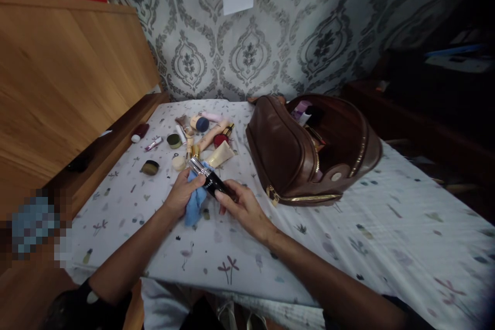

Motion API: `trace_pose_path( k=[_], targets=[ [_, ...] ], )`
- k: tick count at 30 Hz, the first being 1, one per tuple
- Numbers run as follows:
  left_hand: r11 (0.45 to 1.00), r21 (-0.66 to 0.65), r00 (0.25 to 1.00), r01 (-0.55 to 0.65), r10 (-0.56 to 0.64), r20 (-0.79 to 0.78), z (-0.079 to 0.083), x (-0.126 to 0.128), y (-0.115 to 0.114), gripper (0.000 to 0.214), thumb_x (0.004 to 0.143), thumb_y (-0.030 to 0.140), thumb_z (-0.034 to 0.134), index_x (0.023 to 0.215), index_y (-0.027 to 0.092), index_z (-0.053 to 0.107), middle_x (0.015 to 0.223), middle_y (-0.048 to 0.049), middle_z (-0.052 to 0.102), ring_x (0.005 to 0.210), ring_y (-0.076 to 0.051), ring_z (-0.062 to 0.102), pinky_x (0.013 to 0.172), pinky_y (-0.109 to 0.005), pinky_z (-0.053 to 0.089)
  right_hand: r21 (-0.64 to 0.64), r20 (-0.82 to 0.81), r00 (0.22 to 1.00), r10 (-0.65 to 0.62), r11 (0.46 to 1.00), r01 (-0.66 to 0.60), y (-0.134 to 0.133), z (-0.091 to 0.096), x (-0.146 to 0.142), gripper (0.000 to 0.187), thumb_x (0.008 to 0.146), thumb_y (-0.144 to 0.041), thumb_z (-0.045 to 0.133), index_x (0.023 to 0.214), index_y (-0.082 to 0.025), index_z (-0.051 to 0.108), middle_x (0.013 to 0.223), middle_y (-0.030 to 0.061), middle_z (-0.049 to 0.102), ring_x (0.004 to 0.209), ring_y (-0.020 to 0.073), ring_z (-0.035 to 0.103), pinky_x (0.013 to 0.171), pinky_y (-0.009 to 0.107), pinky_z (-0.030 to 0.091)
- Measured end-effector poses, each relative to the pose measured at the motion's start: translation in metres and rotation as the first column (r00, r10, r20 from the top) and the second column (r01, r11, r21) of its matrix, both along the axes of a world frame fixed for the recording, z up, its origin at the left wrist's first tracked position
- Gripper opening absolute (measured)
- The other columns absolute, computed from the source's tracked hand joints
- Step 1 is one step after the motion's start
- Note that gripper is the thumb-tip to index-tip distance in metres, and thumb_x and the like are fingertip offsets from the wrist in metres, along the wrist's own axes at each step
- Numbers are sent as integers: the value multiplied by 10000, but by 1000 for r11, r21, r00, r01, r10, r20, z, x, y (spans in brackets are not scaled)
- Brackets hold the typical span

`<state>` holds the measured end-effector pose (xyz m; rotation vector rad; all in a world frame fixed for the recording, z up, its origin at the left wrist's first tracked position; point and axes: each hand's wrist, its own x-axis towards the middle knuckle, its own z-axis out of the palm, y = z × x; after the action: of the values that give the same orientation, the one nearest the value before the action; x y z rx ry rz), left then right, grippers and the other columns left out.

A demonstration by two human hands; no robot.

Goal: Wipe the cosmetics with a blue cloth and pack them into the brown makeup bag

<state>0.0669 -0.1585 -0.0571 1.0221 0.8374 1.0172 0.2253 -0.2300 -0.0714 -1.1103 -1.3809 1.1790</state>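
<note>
A black cosmetic bottle with a shiny silver cap [215, 184] is held at a slant between both hands over the table. My right hand [245, 206] is closed round its black lower end. My left hand [182, 193] is closed on a light blue cloth [195, 207], which hangs down below the bottle, and its thumb rests near the silver part. Just beyond the hands lie a cream tube [220, 154], a round cream-coloured jar [179, 163] and gold-capped items [194, 152]. The left fingers are partly hidden by the cloth and bottle.
Several cosmetics lie farther back, among them a blue-lidded bottle [200, 123] and a dark green jar [174, 141]. An unzipped brown bag [276, 149] stands at right with items inside. A wooden cabinet [77, 56] borders the left; a patterned wall [247, 51] is behind.
</note>
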Motion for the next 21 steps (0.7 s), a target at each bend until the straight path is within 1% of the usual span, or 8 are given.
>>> trace_pose_path(
  k=[4, 6, 9, 12, 15, 17, 19, 21],
  targets=[
    [1000, -6, 1000, 31, -31, -7, 3, -2, 0, 562, 443, 495, 934, 767, 121, 668, 668, -2, 667, 578, -106, 588, 564, -205, 476, -72, -97, 994, 45, 996, -52, 1, 0, 1, 507, 809, -696, 589, 826, -191, 550, 594, -45, 512, 507, 106, 481, 465, 239, 324],
    [999, -4, 999, 50, -51, -15, 3, -4, 0, 563, 443, 501, 932, 757, 119, 663, 656, -6, 665, 566, -116, 593, 558, -219, 484, -103, -153, 986, 72, 991, -88, 1, 1, 1, 533, 779, -718, 609, 800, -190, 546, 578, -50, 514, 481, 94, 462, 441, 231, 305],
    [998, 3, 998, 70, -70, -11, 2, -5, 1, 559, 461, 502, 927, 765, 120, 653, 658, -13, 668, 551, -128, 600, 547, -239, 496, -146, -233, 968, 94, 981, -130, 2, 3, 1, 551, 742, -720, 650, 790, -178, 560, 589, -50, 528, 476, 85, 480, 431, 223, 303],
    [996, 19, 996, 85, -85, 9, 0, -5, 0, 540, 523, 512, 905, 790, 126, 639, 679, -15, 671, 556, -125, 611, 547, -231, 503, -195, -324, 942, 84, 969, -153, 2, 4, -1, 537, 729, -688, 690, 804, -169, 577, 661, -32, 582, 497, 85, 524, 426, 215, 300],
    [980, 22, 980, 197, -198, 35, -1, -2, -6, 558, 617, 591, 834, 869, 143, 618, 651, -5, 652, 501, -125, 598, 488, -230, 491, -225, -430, 897, 97, 951, -210, 2, 2, -3, 512, 755, -662, 690, 820, -166, 578, 734, -6, 634, 518, 88, 557, 425, 211, 306],
    [953, 29, 951, 303, -304, 53, 0, 0, -12, 566, 688, 601, 783, 989, 158, 602, 607, 13, 626, 462, -130, 585, 460, -240, 490, -227, -478, 872, 100, 946, -233, 2, 1, -4, 507, 760, -653, 695, 849, -168, 578, 750, -1, 646, 522, 88, 566, 428, 209, 312],
    [921, 46, 918, 387, -389, 70, 1, 1, -16, 556, 750, 539, 761, 1121, 174, 568, 584, 29, 606, 468, -151, 605, 475, -267, 515, -232, -502, 861, 85, 945, -229, 2, 0, -5, 514, 749, -656, 705, 874, -173, 579, 742, -4, 647, 519, 90, 567, 431, 209, 317],
    [902, 52, 899, 428, -431, 79, 2, 3, -18, 562, 771, 453, 770, 1202, 181, 533, 575, 40, 593, 488, -175, 630, 499, -300, 540, -244, -509, 859, 66, 945, -217, 2, -1, -5, 526, 738, -671, 705, 864, -175, 581, 725, -7, 645, 514, 92, 563, 436, 211, 321]
  ],
)
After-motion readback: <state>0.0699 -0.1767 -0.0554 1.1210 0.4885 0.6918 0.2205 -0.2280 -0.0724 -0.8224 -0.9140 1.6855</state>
